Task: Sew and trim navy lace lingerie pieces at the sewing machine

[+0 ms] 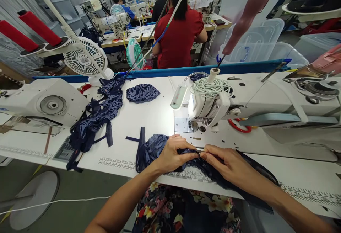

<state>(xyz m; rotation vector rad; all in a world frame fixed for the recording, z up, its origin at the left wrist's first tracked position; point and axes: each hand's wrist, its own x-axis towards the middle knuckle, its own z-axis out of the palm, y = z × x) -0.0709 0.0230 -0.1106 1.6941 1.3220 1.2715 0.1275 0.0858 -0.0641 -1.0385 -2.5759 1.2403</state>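
My left hand pinches the navy lace garment between thumb and fingers; my right hand pinches it just beside, the fingertips of both nearly meeting. The garment lies at the front edge of the white sewing table: patterned cup and narrow straps to the left of my left hand, dark sheer band running under my right forearm and hanging over the edge. A printed ruler scale runs along that edge, partly covered by the fabric.

Beyond my hands stands the sewing machine, a coil of pale cord on its head (wound around a spool pin, apparently). A red ring-shaped handle shows beneath its arm. Farther left: one loose patterned cup, lying flat, then a heap of matching navy pieces near a second machine. Behind the table, a co-worker in a red shirt sits facing away.
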